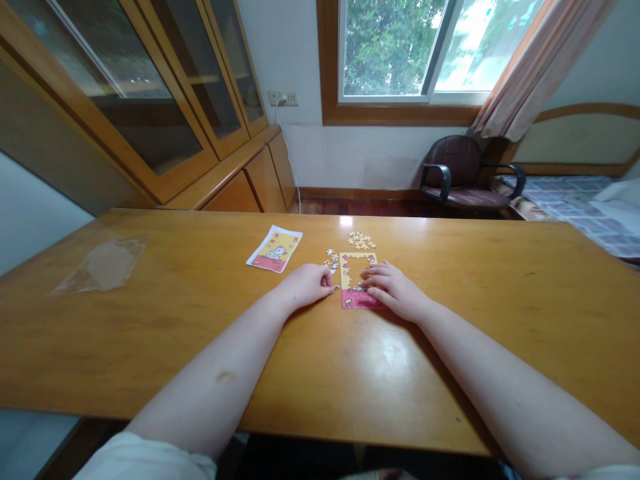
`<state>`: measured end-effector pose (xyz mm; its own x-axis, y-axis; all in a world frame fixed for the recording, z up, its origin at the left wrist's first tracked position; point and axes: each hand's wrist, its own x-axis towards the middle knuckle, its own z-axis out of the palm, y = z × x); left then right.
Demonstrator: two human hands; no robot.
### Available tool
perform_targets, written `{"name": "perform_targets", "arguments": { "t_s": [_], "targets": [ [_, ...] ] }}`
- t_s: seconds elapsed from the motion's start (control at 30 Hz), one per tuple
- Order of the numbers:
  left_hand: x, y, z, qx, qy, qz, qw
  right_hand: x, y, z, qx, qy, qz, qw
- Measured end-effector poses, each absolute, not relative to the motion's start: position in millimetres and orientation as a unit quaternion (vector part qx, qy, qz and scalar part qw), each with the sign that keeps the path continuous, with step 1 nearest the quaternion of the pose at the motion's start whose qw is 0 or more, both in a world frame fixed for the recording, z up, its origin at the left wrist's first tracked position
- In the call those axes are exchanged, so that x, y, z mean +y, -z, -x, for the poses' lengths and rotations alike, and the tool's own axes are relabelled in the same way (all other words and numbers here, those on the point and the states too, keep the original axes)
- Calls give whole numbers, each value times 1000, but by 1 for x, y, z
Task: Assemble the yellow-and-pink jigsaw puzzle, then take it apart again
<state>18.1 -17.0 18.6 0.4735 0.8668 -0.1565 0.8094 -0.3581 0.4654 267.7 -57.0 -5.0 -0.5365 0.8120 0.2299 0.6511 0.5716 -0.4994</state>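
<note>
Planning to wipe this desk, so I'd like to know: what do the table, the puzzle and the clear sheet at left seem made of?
Table: wood or veneer, glossy varnish; grain and window glare show. Puzzle: probably printed cardboard, thin flat pieces, little shine. Clear sheet: thin plastic film, see-through, wrinkled, with glints.

Both bare forearms are stretching forward and converging, resting on the worktop (150,320). The left grip (307,283) is lying knuckles up, its fingers curling loosely toward the right; whether they are pinching anything is unclear. The right grip (395,291) is lying palm down, its fingers (376,272) reaching leftward, flat and slightly spread.
</note>
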Motion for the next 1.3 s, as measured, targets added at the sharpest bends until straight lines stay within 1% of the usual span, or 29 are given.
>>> {"name": "perform_targets", "arguments": {
  "t_s": [0.17, 0.23, 0.43, 0.57, 0.73, 0.83, 0.93, 1.3],
  "targets": [
    [-22, -11, -29, 434, -141, -827, 329, -57, 4, -267, -857, -184, 429, 220],
    [-24, -7, -34, 410, -150, -835, 336, -57, 4, -267, -858, -184, 428, 218],
    [-23, 0, -41, 417, -128, -860, 265, -57, 4, -267, -860, -177, 425, 219],
    [-20, 1, -37, 421, -146, -865, 231, -57, 5, -268, -864, -174, 417, 221],
    [-21, -1, -34, 398, -140, -888, 185, -59, 4, -268, -880, -175, 400, 185],
    [-22, -3, -34, 391, -127, -894, 175, -61, 3, -266, -886, -175, 403, 150],
    [-22, -4, -35, 395, -119, -895, 172, -62, 2, -265, -885, -169, 414, 132],
    [-23, -7, -35, 392, -118, -898, 160, -61, 2, -265, -877, -154, 435, 132]
  ]
}}
